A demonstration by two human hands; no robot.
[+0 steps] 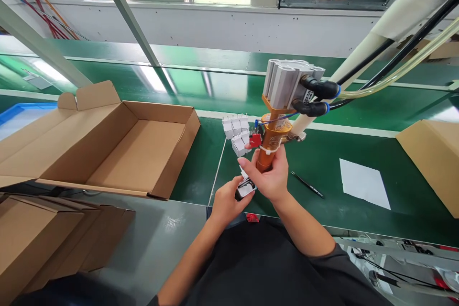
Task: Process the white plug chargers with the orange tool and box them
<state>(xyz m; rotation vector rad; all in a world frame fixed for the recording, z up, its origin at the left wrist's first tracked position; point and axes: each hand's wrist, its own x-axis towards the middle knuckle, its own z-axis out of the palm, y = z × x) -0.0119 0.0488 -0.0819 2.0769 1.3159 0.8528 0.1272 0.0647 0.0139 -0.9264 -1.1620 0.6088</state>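
My left hand (228, 201) is closed around a small black-and-white part (245, 188), whose exact kind I cannot make out. Just above it, my right hand (271, 175) wraps the lower end of an orange cylindrical tool (271, 141), its thumb reaching down toward the part. A silver pneumatic cylinder block (287, 83) with black hose fittings tops the tool, and a red switch (255, 140) sits on its side. Behind my hands, several small white plastic pieces (236, 129) stand grouped on the green bench.
An open cardboard box (143, 153) lies on the left, with stacked cartons (53, 234) below it. To the right are a black pen (307, 185), a white paper sheet (364, 183) and another carton (433, 162). A thick pale post (358, 62) with hoses slants down from the upper right.
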